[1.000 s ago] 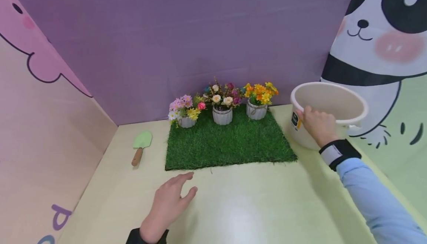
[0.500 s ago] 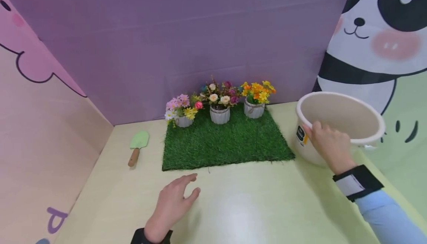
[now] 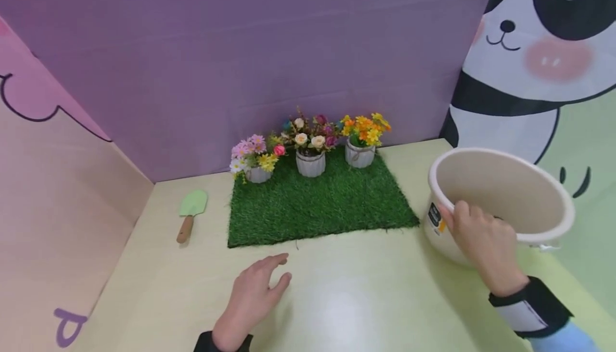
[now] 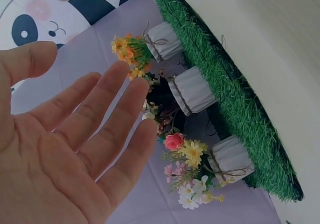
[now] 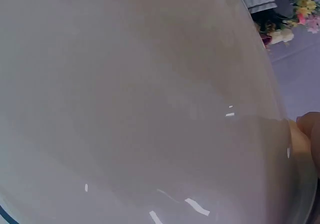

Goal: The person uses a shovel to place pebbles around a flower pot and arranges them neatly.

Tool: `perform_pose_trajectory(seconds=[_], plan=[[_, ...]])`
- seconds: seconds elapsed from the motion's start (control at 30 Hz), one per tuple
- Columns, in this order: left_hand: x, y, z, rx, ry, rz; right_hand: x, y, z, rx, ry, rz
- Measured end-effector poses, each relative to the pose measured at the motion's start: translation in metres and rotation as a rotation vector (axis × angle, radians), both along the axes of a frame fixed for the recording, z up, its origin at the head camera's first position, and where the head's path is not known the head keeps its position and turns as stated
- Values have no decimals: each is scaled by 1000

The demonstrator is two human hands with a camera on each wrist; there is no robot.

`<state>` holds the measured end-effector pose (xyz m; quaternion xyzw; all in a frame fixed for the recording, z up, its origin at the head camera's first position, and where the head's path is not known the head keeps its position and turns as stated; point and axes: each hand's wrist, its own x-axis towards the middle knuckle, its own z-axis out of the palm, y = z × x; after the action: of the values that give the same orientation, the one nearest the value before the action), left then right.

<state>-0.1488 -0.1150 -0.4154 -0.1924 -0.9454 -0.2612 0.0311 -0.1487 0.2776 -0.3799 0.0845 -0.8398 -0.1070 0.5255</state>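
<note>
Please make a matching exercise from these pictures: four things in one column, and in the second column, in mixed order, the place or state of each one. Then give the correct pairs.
Column one:
1. cream plastic bucket
2. small green trowel with a wooden handle
3. white ribbed pot of orange and yellow flowers
4. left hand

Column two:
A. lies on the pale table, left of the green grass mat
B. open, fingers straight, holds nothing
C. gripped at its rim by the right hand
D. stands at the back right of the grass mat

Pairs: 1-C, 2-A, 3-D, 4-B
</note>
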Motion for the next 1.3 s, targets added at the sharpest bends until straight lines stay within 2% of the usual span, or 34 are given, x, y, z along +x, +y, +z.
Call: perform_pose_trajectory(seconds=[0.2,0.33,0.53,0.67,0.8,1.07,1.13,1.2,1.3], plan=[[1,2,-4,4,1,-14,14,-10,1,21,9,24],[1,4,-7,7,-11,-30,21,-17,1,32,63,64],[2,7,-9,6,12,-37,28,-29,1,36,132,158],[2,7,-7,5,2,-36,31,-37,1,40,179,206],[-1,10,-4,3,5,-51,36,-45,1,46,185,255],[-9,24,5,31,26,-94,39,-66,2,35,236,413],[-10,28,7,62,51,-101,39,-72,2,39,240,442],[-12,31,10,134,107,-124,40,-77,2,43,233,469],[-17,39,16,287,248,-224,41,-85,3,49,220,499]])
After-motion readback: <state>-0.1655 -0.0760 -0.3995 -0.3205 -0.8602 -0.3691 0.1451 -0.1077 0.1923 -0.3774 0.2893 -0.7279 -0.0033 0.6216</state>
